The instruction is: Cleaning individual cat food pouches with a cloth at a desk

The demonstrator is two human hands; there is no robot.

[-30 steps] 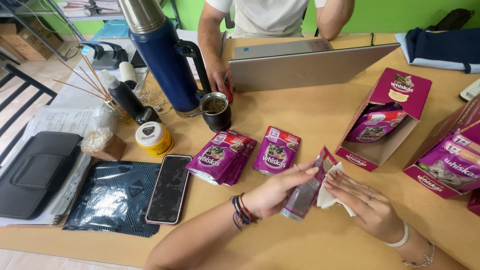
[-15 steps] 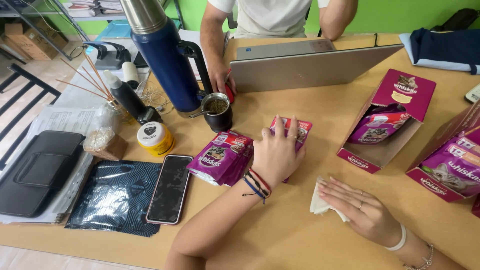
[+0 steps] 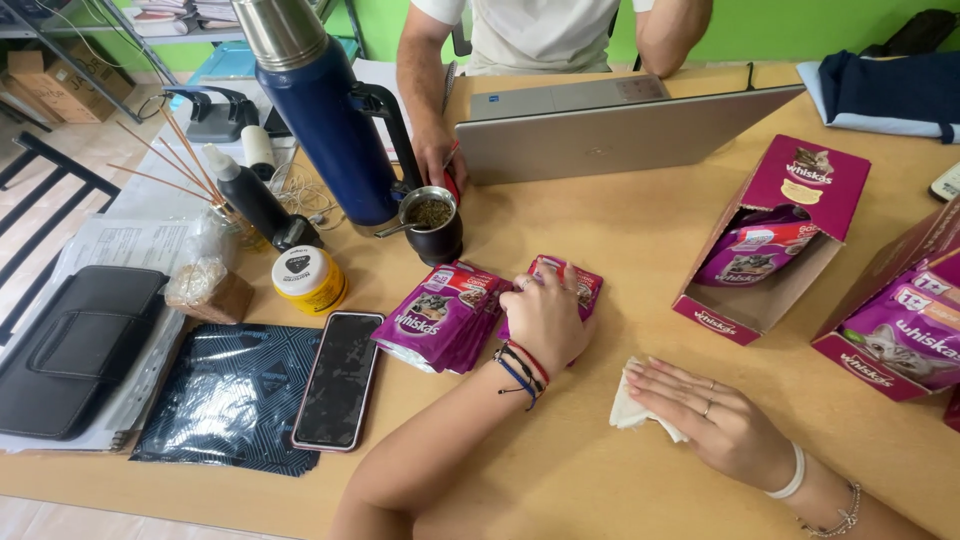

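- Purple foil pouch — lying flat on the wooden desk, just right of a fanned stack of like pouches; most of it is covered by the left hand.
- Left hand — palm down, fingers curled onto the pouch and pressing it to the desk; cords of red, blue and black circle the wrist.
- Right hand — flat, fingers together and extended, resting on a white cloth near the desk's front edge; rings and a white band are visible.
- Right of the pouches — an open purple carton on its side with a pouch inside; a second carton at the frame edge.
- Left — a dark phone, a yellow jar, a blue flask and a filled cup.
- Far side — a grey laptop, another person's hand beside it.
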